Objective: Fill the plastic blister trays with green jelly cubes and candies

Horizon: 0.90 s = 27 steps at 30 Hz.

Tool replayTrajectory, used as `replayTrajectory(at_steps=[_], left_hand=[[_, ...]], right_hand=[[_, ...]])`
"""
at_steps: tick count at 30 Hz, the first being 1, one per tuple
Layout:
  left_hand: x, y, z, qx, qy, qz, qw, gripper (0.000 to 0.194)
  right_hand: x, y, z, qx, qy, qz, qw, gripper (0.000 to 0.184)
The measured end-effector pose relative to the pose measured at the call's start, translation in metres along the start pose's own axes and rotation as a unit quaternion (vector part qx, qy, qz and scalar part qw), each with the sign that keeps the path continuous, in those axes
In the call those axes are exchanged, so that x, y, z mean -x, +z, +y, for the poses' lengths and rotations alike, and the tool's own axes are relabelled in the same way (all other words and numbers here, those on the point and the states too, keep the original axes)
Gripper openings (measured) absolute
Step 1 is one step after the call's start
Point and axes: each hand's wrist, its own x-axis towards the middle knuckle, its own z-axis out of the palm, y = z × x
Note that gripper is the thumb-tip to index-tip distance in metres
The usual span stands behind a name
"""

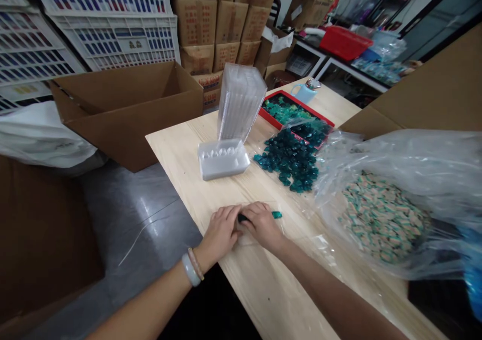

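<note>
My left hand (220, 232) rests low over the wooden table, its fingers together and curled down; what lies under them is hidden. Right beside it, my right hand (263, 225) is closed around a small dark piece (243, 218) that shows between the two hands. A shiny teal piece (277, 214) sticks out past the right hand's knuckles; whether it joins the dark piece is hidden. Under both hands lies a thin clear plastic sheet or bag (250, 238). Beyond them stands a white plastic tray (225, 166) with a moulded row of slots.
Stacked clear trays (241, 101) stand behind the white one. A heap of dark teal pieces (289, 159) lies near a red tray (276, 121). A clear bag (327, 189) holds striped pieces to the right. An open carton (131, 129) stands left of the table (181, 154).
</note>
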Motion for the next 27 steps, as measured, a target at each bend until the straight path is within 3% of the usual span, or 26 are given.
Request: replayTrajectory(at_steps=[3, 6, 8, 10, 13, 15, 18, 21, 24, 27], left_hand=[[0.004, -0.004, 0.001, 0.008, 0.001, 0.01, 1.0, 0.061], [-0.014, -0.017, 0.009, 0.024, 0.025, 0.056, 0.998, 0.054], [-0.049, -0.024, 0.021, 0.029, 0.069, 0.066, 0.995, 0.042], [-0.1, -0.023, 0.037, 0.02, 0.102, 0.045, 0.994, 0.033], [-0.177, -0.008, 0.058, -0.085, 0.026, 0.027, 0.996, 0.032], [-0.211, 0.005, 0.065, -0.147, -0.034, 0.013, 0.988, 0.032], [-0.227, 0.019, 0.067, -0.173, -0.042, -0.008, 0.984, 0.027], [-0.232, 0.021, 0.064, -0.181, -0.023, -0.021, 0.983, 0.023], [-0.259, 0.016, 0.062, -0.161, -0.013, 0.003, 0.987, 0.026], [-0.303, 0.015, 0.061, -0.14, -0.003, 0.037, 0.989, 0.033]], right_hand=[[0.007, -0.002, 0.005, -0.014, -0.002, 0.018, 1.0, 0.03], [0.009, -0.017, 0.034, -0.027, 0.034, 0.128, 0.991, 0.041], [0.001, -0.033, 0.063, -0.019, 0.084, 0.204, 0.975, 0.032], [-0.018, -0.05, 0.092, -0.012, 0.121, 0.236, 0.964, 0.025], [-0.057, -0.074, 0.129, -0.003, 0.162, 0.272, 0.949, 0.028], [-0.083, -0.089, 0.15, 0.005, 0.187, 0.298, 0.936, 0.033], [-0.114, -0.109, 0.18, 0.013, 0.21, 0.314, 0.926, 0.035], [-0.137, -0.122, 0.208, 0.024, 0.231, 0.318, 0.919, 0.028], [-0.155, -0.123, 0.22, 0.059, 0.228, 0.254, 0.938, 0.024], [-0.159, -0.114, 0.214, 0.096, 0.227, 0.194, 0.95, 0.033]])
